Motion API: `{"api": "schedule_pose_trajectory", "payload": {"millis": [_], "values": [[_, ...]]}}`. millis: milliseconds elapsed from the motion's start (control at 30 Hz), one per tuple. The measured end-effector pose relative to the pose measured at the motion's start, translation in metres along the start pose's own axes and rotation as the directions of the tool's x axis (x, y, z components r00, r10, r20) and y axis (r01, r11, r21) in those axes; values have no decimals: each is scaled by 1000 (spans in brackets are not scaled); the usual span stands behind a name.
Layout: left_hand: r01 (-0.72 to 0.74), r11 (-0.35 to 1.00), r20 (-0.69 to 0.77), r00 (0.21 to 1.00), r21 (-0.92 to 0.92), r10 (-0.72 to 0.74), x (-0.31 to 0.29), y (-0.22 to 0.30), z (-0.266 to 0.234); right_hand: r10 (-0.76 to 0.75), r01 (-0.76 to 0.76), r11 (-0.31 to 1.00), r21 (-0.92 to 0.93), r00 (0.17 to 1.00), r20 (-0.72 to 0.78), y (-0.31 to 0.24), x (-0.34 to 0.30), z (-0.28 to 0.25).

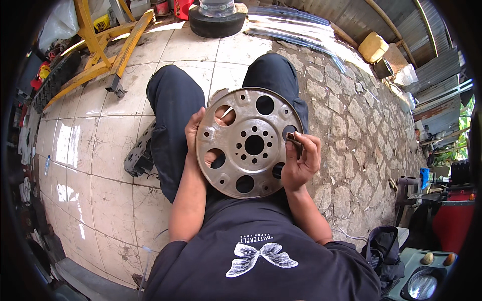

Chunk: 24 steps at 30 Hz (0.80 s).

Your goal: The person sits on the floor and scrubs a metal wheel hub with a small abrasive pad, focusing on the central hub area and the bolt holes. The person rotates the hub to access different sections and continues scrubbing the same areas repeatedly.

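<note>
A round metal flexplate rests in my lap, its face tilted up toward me. It has a ring of large round holes, smaller bolt holes and a wide centre hole. My left hand grips its left rim; some of the fingers behind it show through the left holes. My right hand is at the right side of the disc, fingers pinched on a small brown folded piece that looks like sandpaper. That piece is beside a large hole on the right; whether it touches the metal is hard to tell.
By my left leg, a dark metal part lies on the tiles. A yellow steel frame stands far left, and a black tyre lies ahead. Stone paving runs along the right. A green lamp unit sits at the lower right.
</note>
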<state>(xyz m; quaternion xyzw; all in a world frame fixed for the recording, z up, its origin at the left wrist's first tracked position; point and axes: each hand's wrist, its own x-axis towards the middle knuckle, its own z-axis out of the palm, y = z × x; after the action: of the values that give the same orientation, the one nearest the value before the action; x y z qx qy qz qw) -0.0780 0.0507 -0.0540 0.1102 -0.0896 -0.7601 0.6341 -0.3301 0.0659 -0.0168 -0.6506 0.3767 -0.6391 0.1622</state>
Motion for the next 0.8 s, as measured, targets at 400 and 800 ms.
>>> {"api": "schedule_pose_trajectory", "payload": {"millis": [400,800], "values": [[-114,992,118,986,-60,120,22,20,41,564,-511,759,403,826,-16,20,6,-15],[-39,999,116,993,24,36,19,54,-38,393,-402,912,83,913,111,10,-2,-21]]}}
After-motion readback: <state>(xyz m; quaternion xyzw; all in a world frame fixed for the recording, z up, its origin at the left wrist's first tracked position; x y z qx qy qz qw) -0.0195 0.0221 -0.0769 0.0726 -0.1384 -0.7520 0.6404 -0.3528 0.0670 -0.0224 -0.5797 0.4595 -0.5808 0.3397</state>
